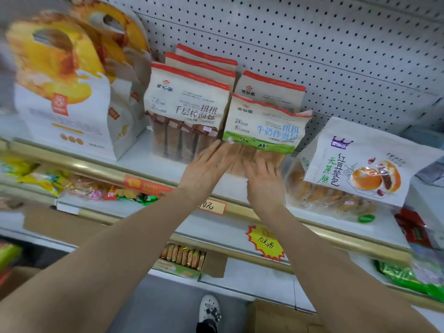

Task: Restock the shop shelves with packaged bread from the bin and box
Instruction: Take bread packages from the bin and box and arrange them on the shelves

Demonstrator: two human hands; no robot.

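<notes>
Inspector: Fingers?
Clerk: Fingers (217, 150) of the left hand (206, 168) and right hand (264, 182) lie straight, pressing flat on the milk-bread bag's (266, 126) lower front; they grasp nothing.
Inspector: Bag location?
Clerk: It stands immediately right of the chocolate-bread bag (187, 111), touching it. The red-bean bun bag (355, 164) lies farther right.

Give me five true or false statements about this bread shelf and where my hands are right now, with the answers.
1. The left hand and right hand both touch the lower part of the milk bread bag. True.
2. The chocolate bread bags stand right of the milk bread bag. False: they stand to its left.
3. The red bean bun bag lies right of the milk bread bag. True.
4. The yellow handled boxes sit on a lower shelf. False: they are on the same shelf, at the far left.
5. A pegboard backs the shelf. True.
</notes>
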